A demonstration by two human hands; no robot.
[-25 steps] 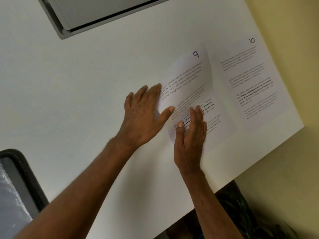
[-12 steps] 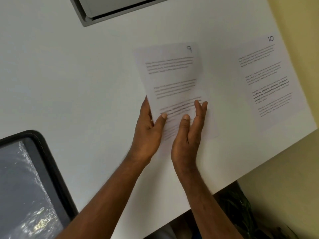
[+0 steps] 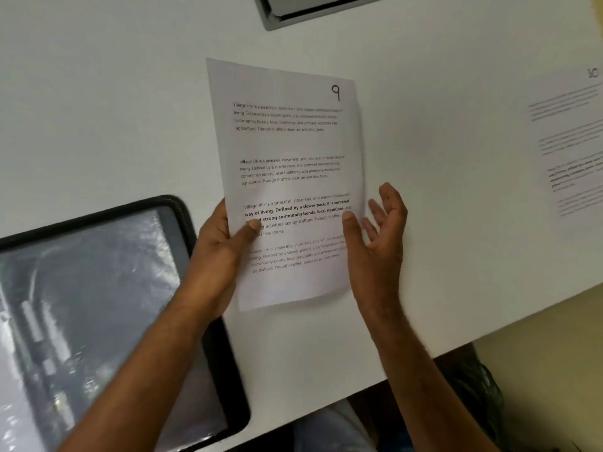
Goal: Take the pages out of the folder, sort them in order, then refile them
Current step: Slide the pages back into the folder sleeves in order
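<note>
While held clear of the desk: white printed sheet numbered 9 (image 3: pixel 287 177), above the near edge, likely bound for the folder
Left hand (image 3: pixel 218 252): pinches its left margin, thumb on top, carrying it
Right hand (image 3: pixel 375 243): fingers spread, thumb steadying the right margin
Black-rimmed folder with clear plastic sleeves (image 3: pixel 98 305): open at near-left corner, ready
White sheet numbered 10 (image 3: pixel 574 151): flat by right edge, waiting

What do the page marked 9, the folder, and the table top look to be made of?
Page 9: thin matte white paper, bowing slightly.
Folder: glossy clear plastic sleeves, judging by the glare, inside a black edge, possibly fabric with a zip.
Table: smooth white surface, probably laminate; unclear.
</note>
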